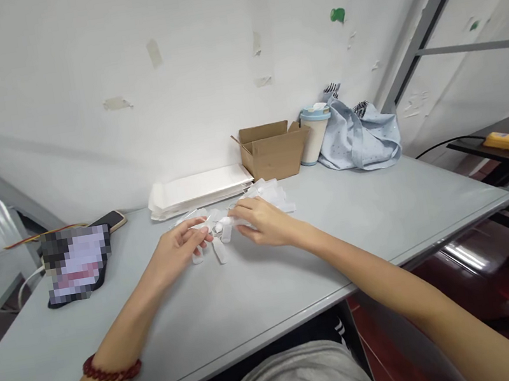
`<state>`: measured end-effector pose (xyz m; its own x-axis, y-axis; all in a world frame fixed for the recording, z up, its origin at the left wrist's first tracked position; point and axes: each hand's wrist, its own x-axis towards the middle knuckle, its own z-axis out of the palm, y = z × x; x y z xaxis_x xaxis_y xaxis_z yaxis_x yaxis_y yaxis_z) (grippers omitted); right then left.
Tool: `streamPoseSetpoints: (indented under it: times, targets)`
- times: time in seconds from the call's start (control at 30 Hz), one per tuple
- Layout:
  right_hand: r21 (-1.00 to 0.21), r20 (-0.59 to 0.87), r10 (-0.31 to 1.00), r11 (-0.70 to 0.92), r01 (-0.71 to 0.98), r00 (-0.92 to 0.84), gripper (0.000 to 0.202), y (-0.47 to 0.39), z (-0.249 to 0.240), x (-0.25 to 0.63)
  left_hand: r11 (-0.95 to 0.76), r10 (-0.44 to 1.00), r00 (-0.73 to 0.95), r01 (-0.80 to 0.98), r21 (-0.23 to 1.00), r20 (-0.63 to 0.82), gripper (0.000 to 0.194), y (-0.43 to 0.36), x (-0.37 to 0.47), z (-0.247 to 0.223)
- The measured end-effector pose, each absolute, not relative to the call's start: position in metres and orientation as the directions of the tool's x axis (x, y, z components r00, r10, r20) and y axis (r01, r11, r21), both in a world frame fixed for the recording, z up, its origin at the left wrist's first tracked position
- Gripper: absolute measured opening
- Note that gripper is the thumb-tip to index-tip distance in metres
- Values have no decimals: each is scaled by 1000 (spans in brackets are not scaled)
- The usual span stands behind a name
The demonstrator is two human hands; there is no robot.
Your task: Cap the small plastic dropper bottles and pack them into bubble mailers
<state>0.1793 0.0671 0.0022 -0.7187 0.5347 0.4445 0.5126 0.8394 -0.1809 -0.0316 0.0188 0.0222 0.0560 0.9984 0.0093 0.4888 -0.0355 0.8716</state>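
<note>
Near the centre of the frame, a person's two bare hands work close together, not touching one another, over a loose cluster of small white and translucent pieces (272, 195) on the grey table (383, 209). The right hand has its thumb and fingers closed on a whitish piece (226, 220), which points toward the left hand (179, 249). The right hand (264, 221) hides part of the cluster, which spreads out behind it. The left thumb and forefinger are drawn nearly together with a bit of white between them; whether they grip it cannot be told. One loose piece (219, 251) lies just below the hands.

At upper centre, a cardboard box (280, 155) stands with its top flaps up; its inner back wall shows, but its floor is hidden. Just right of it, a pale cup (314, 136) wears a blue lid (314, 114), so its contents are out of sight. Beside the cup slumps a light blue cloth bag (362, 138), with black-and-white striped material at its top; what it holds cannot be seen. Left of the box lies a flat white stack (203, 187). A phone (117, 219) rests at middle left.
</note>
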Motion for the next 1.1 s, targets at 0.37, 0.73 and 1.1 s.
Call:
streamPoseSetpoints:
  times: [0.37, 0.73, 1.1]
  targets:
    - [-220, 398, 564, 824, 522, -723, 21, 64, 5, 178, -93, 986, -85, 451, 888, 146, 32, 18, -31, 21]
    - [-491, 377, 608, 771, 406, -698, 21, 55, 13, 180, -114, 988, -39, 483, 868, 152, 28, 13, -27, 24]
    - [-545, 399, 607, 759, 355, -687, 19, 56, 12, 180, -152, 985, 8, 506, 849, 171, 29, 15, -31, 21]
